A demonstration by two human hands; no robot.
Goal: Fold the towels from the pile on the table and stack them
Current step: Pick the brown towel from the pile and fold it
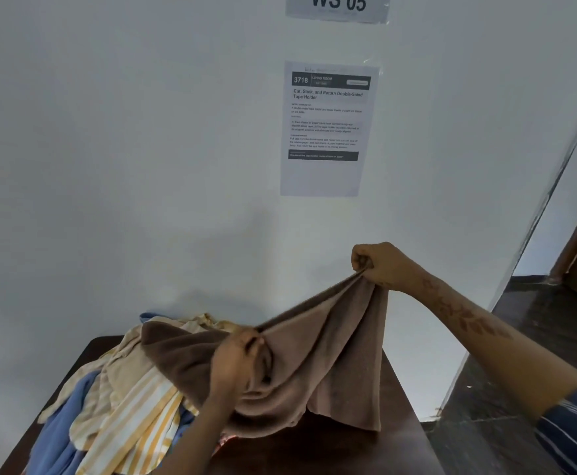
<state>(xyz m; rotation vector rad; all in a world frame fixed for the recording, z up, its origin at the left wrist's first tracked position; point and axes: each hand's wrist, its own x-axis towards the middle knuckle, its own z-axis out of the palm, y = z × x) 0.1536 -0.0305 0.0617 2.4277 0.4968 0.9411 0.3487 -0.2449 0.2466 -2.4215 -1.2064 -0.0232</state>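
A brown towel (331, 354) hangs lifted above the dark wooden table (383, 447). My right hand (379, 265) pinches one corner of it high up near the wall. My left hand (235, 365) grips the towel's upper edge lower down, over the pile. The cloth sags between both hands and its lower hem hangs just above the table. Left of it lies the pile of towels (122, 399): a yellow-and-white striped one, a beige one and a blue one, all crumpled together.
A white wall (143, 166) stands right behind the table, with a printed sheet (328, 128) taped to it. To the right a dark stone floor (520, 371) and a wooden door frame show. The table's right part lies under the hanging towel.
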